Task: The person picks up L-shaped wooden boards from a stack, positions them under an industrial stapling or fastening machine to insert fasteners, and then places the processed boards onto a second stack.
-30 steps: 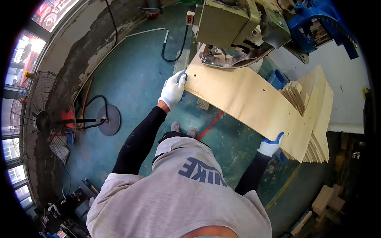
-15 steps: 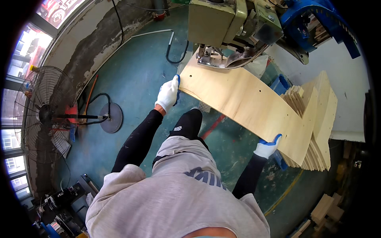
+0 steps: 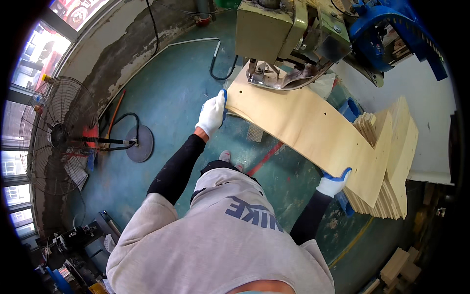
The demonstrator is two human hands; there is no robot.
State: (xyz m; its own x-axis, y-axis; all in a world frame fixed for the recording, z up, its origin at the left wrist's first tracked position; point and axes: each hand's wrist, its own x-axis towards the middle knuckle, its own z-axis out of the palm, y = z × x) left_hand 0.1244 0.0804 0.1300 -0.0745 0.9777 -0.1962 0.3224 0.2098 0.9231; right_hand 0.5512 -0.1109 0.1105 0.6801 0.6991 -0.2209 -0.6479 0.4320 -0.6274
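Observation:
Both hands wear white work gloves with blue palms and hold a long, pale plywood panel with a few small drilled holes. My left hand grips its left end, thumb along the edge. At the near right edge, my right hand is closed on the panel, with the thumb on top and the other fingers hidden beneath. The panel's far left part lies under the curved metal guard of a green machine. Whatever the guard covers is hidden.
Stacked plywood pieces stand at the right, beside a blue bin. A large wire fan with a round base is at the left. A blue toothed machine part hangs at the upper right. Wood blocks lie lower right.
The view has shifted slightly, so most things sit a little lower and further right. My feet have come into sight below the panel. Both hands keep their grip on it.

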